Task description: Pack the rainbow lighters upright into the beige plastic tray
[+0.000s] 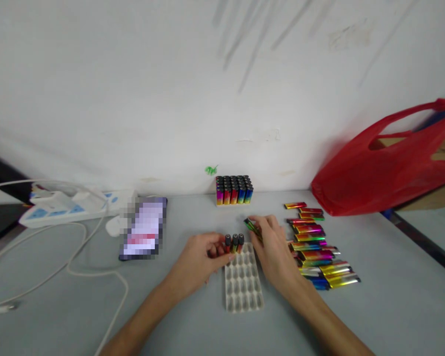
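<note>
Reading the labels first: the shiny lighter wrappers are too small and blurred to make out, and the phone, one of it, left of the hands, shows only coarse blocks with a red band.

Now the count! Three upright lighters, black tops up, stand in a row at the far end of the one pale moulded tray, near the middle of the tabletop. The left hand has them, thumb in front, fingers closed round the left side. Over on the right, the right hand pinches one green-and-black lighter, tilted, just beside the tray's far right corner.

Against the wall at the far edge, a packed block of lighters stands upright, five across the front. Loose lighters lie overlapping right of the right hand, more than a dozen, exact number hard to tell. One red bag fills the far right corner; one power strip sits by the far left.
</note>
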Demonstrator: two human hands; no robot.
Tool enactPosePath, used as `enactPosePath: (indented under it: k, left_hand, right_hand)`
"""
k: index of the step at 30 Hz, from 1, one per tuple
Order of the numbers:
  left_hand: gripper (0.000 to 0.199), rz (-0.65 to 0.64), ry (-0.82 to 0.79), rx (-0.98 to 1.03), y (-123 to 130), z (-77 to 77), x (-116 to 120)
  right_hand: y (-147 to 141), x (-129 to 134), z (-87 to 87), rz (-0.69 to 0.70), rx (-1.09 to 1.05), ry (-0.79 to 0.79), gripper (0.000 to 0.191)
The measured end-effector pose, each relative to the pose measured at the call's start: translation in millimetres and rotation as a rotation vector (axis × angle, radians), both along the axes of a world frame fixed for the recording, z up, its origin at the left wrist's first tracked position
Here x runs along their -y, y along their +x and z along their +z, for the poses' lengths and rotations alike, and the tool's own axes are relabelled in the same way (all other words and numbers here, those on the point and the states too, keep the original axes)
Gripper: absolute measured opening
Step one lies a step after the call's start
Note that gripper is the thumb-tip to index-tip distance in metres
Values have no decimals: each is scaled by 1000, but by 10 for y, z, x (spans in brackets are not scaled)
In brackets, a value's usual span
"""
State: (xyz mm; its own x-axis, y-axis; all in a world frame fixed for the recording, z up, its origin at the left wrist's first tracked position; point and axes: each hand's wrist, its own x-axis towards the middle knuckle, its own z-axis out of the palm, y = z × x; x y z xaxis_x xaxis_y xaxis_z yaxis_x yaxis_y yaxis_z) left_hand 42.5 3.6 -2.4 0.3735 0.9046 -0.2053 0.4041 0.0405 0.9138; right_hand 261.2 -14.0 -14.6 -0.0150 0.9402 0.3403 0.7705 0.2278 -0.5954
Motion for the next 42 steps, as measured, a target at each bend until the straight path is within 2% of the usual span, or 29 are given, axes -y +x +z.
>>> enactPosePath:
  k: [4, 7, 12, 14, 16, 18, 20, 33, 42]
  left_hand:
    - [30, -7, -10, 4, 0, -14, -9]
    - [31, -16, -14, 2, 2, -6, -8]
    - [30, -13, -12, -9, 8, 14, -6]
    - [29, -15, -12, -14, 8, 17, -8]
    - [29, -14, -11, -17, 5, 16, -10]
    - [29, -12, -9, -22, 0, 14, -11]
    - [29, -14, -4, -27, -4, 14, -11]
    - [31, -41, 25, -52, -2, 1, -15]
    - [36, -31, -9, -35, 3, 21, -18]
  right_hand:
    - [-45, 32, 117, -46, -197, -5, 24]
    - [-55, 24, 188, -34, -440, -84, 22]
    - [-61, -26, 260, 142, -1127, -428, 27]
    - [-50, -40, 296, 198, -1315, -561, 34]
    - [-28, -48, 331, 275, -1424, -651, 50]
    - [2, -54, 354, 353, -1484, -688, 64]
    - [29, -57, 359, 399, -1527, -710, 68]
    - [2, -21, 274, 384, -1603, -784, 50]
    - [27, -47, 249, 400, -1650, -779, 65]
